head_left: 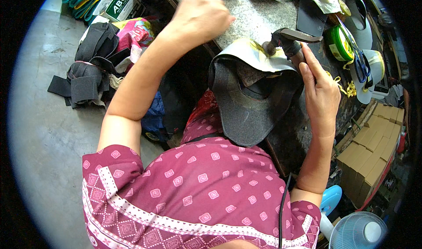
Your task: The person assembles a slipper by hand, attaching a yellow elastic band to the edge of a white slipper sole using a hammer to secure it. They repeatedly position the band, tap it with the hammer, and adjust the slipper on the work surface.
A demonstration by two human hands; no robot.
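Observation:
A cobbler's-type hammer (285,40) with a dark metal head is in my right hand (323,84), fingers wrapped round its handle and the index finger stretched along it. Just below the hammer head, a black shoe upper (246,117) with a whitish, yellow-stained edge sits at the near edge of the worktable, against my lap. Its inside is partly in shadow. Raised over the table's left part, my left hand (202,18) is closed and slightly blurred, apart from the upper. Whatever its fingers may hold is hidden.
The grey stone slab (250,18) lies on the worktable. To the right are a green round tin (338,44), blue-handled scissors (362,68) and pale shoe parts (376,64). Cardboard boxes (369,139) and a fan (358,231) stand at right; black cloth scraps (90,68) lie left.

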